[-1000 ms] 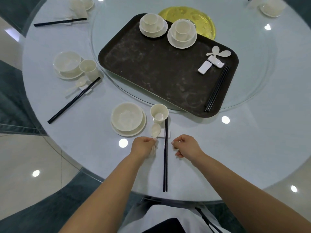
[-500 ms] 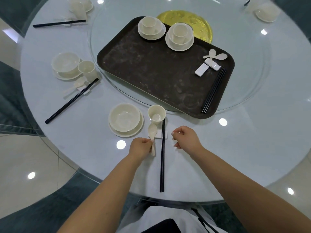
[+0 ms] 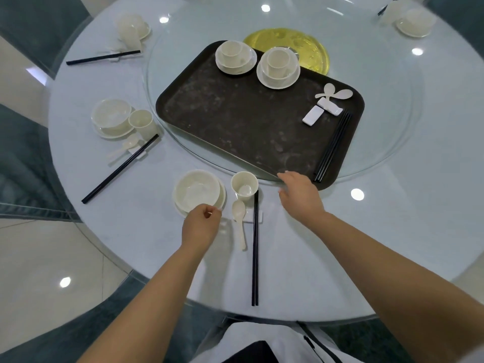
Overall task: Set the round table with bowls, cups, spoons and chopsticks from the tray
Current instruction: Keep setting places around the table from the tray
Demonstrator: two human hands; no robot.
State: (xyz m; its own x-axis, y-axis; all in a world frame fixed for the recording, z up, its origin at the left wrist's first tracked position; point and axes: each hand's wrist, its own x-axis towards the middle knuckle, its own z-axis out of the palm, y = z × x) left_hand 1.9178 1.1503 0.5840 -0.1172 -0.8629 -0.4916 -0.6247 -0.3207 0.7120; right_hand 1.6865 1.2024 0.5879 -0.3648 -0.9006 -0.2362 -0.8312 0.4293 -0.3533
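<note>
The near place setting lies before me: a cream bowl on its saucer [image 3: 197,192], a cup [image 3: 245,185], a spoon [image 3: 239,221] and black chopsticks [image 3: 255,247] across a white rest [image 3: 259,215]. My left hand [image 3: 200,226] hovers loosely curled at the saucer's near edge, holding nothing. My right hand [image 3: 298,195] stretches with relaxed fingers to the near edge of the glass turntable [image 3: 392,158], beside the dark tray [image 3: 235,119]. The tray carries two bowl-and-cup stacks [image 3: 235,57] [image 3: 278,68], two spoons [image 3: 334,93], two rests [image 3: 313,115] and chopsticks [image 3: 332,146].
A second laid setting [image 3: 115,121] with chopsticks [image 3: 120,169] sits at the left, a third [image 3: 131,30] at the far left and another [image 3: 413,22] at the far right. A yellow disc [image 3: 311,45] lies under the turntable behind the tray. The table edge is near my body.
My left hand let go of the spoon and drew left toward the bowl. My right hand opened and reached forward to the turntable's edge by the tray.
</note>
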